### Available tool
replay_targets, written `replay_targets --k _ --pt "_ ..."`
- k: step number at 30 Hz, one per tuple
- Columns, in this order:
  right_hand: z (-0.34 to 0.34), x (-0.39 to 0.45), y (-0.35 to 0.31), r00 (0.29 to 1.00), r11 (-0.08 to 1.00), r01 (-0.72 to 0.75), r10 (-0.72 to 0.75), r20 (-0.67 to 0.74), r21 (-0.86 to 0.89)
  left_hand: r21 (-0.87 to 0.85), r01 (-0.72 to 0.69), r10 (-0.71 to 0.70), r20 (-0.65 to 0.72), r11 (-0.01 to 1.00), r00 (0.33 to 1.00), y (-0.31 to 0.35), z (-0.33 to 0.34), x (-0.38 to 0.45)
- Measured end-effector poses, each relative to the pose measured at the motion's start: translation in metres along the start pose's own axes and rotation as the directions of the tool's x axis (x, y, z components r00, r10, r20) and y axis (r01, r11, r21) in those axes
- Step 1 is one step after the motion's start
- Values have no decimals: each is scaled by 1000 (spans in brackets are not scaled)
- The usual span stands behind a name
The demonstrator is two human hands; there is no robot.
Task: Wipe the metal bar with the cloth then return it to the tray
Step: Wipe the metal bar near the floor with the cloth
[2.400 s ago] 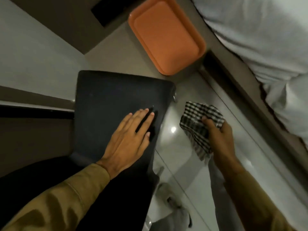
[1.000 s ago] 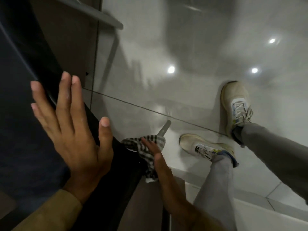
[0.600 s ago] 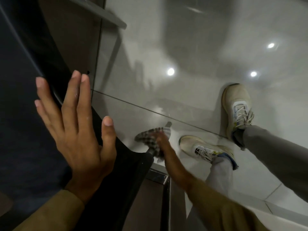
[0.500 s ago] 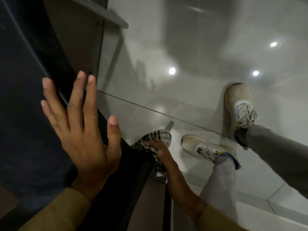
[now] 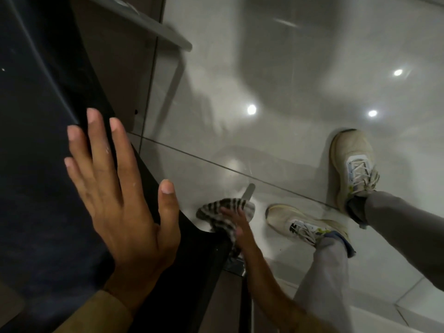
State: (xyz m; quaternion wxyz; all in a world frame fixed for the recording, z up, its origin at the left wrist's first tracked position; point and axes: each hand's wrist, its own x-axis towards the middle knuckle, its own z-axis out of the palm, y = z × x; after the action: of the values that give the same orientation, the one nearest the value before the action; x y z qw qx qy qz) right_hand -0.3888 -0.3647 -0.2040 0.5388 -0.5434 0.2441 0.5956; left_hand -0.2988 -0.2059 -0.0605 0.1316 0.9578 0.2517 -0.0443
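Observation:
My left hand lies flat with fingers spread on the dark seat of a chair. Below the seat's edge, my right hand grips a black-and-white checked cloth wrapped around a metal bar, which is the chair's leg slanting down to the floor. Only the bar's lower end shows past the cloth. A chrome bracket sits under the seat's corner beside my wrist. The tray is out of view.
Glossy grey floor tiles reflect ceiling lights. My two feet in pale sneakers stand to the right of the chair. A brown cabinet panel with a grey ledge rises behind the chair.
The view swung from the tabletop and orange tray down to the floor. My right hand slid the cloth along the bar, out and back, and now sits near the seat's corner. The left hand stays flat.

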Motion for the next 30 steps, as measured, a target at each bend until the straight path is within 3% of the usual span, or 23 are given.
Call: replay_targets --k 2,7,12,15,18,21,27,30 --pt "10 2 6 1000 999 -10 10 19 39 4 1 -1 24 1000 1000 0 -1 0" --pt "-23 38 3 978 982 -57 91 -186 181 56 -10 8 41 998 999 -2 0 -1" --pt "-47 73 -20 969 964 -157 193 -154 216 42 -15 12 63 999 998 -6 -3 -3" --pt "-34 27 -22 987 970 -103 127 -96 221 23 -2 1 53 1000 999 -2 -3 -2" --pt "-7 -29 -11 995 970 49 -28 -91 239 50 -29 26 57 998 998 -7 -2 -2" --pt "3 -30 3 993 977 105 -92 -79 188 38 0 -3 68 999 998 -9 -1 -5" --pt "-38 67 7 986 995 -7 24 -163 104 104 -40 33 71 994 997 -16 -1 -10" --pt "-41 61 -3 985 996 -64 73 -158 61 129 -102 102 8 986 995 -18 4 -6"
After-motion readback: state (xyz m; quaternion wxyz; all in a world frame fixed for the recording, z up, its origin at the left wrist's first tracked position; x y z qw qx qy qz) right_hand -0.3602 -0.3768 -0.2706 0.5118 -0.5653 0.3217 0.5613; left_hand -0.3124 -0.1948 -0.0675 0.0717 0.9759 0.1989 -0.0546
